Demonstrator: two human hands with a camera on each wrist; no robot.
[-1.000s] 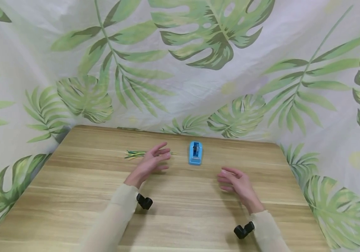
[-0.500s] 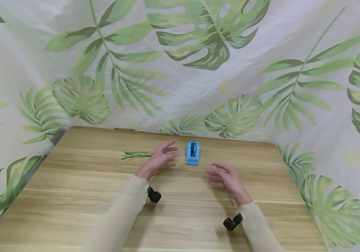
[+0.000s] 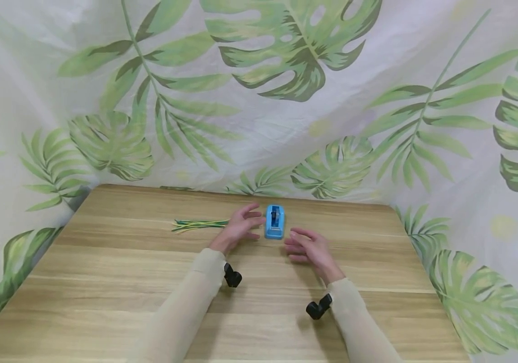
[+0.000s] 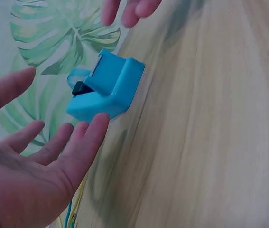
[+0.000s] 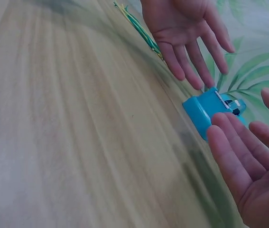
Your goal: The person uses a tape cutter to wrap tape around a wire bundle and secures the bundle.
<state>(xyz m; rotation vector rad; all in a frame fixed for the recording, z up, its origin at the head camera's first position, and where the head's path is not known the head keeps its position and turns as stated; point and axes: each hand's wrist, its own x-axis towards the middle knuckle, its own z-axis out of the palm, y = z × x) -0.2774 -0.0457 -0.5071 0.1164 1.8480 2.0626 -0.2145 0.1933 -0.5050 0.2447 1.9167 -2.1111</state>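
Observation:
A blue tape dispenser (image 3: 274,222) with a small roll of clear tape stands on the wooden table, between the two hands. On its left side, the left hand (image 3: 240,227) has its fingers spread and holds nothing; its fingertips are right at the dispenser's side. The right hand (image 3: 310,248) is a little nearer the person, to the right of the dispenser, with relaxed fingers and nothing in them. In the left wrist view the dispenser (image 4: 108,88) shows its serrated cutting edge and the tape roll. Both palms face it in the right wrist view, where the dispenser (image 5: 208,111) lies between them.
Several thin green and yellow twist ties (image 3: 197,225) lie in a bundle left of the dispenser, partly behind the left hand. A leaf-printed cloth (image 3: 259,101) hangs along the table's back edge. The wooden table (image 3: 105,282) stretches toward the person.
Both hands have moved in toward the tape dispenser, the left to the right and the right to the left. The view has turned slightly. The dispenser and the twist ties stay on the table.

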